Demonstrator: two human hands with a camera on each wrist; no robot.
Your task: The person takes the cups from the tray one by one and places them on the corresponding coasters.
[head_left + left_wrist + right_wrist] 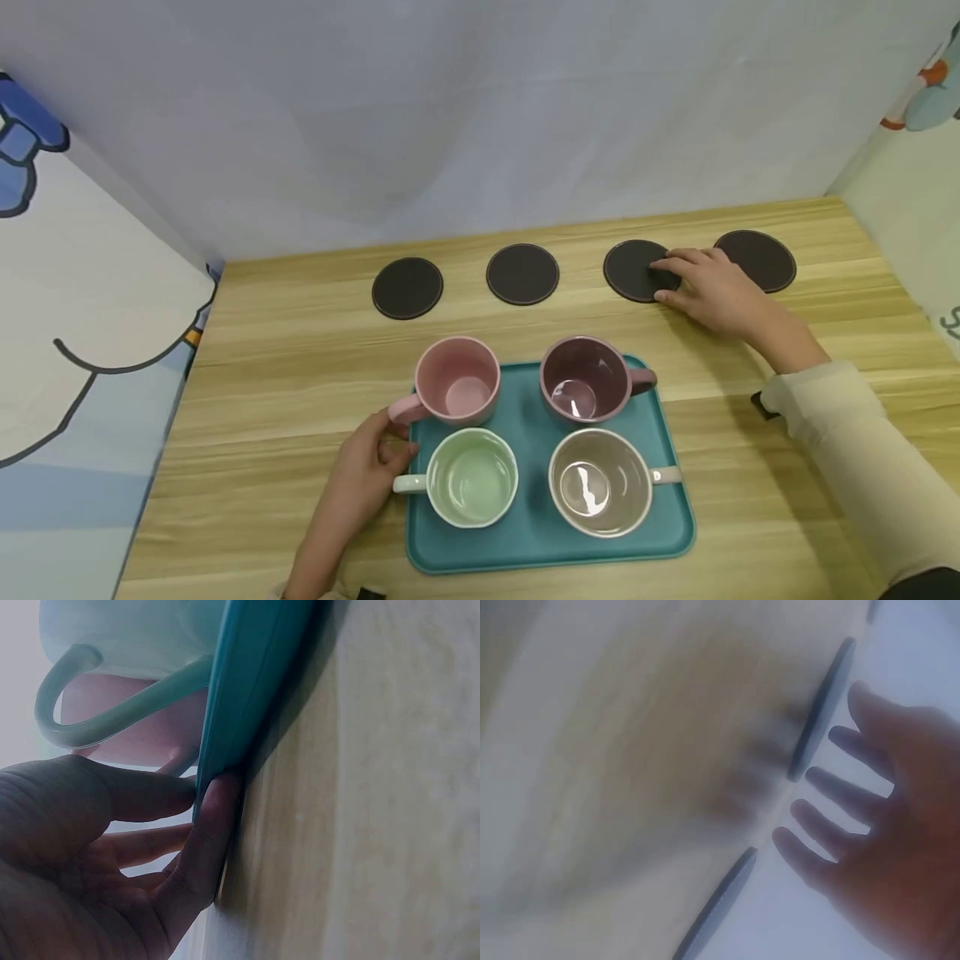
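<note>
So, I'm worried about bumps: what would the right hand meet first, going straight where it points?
Probably the third coaster from the left, though depth below the right hand is unclear.

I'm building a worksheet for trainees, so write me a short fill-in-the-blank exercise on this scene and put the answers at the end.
1. The left hand grips the rim of the teal ____.
2. Directly beyond the green mug, as the person looks, stands the ____.
3. Along the back of the table lie ____ black coasters.

Missing words: tray; pink mug; four
</note>
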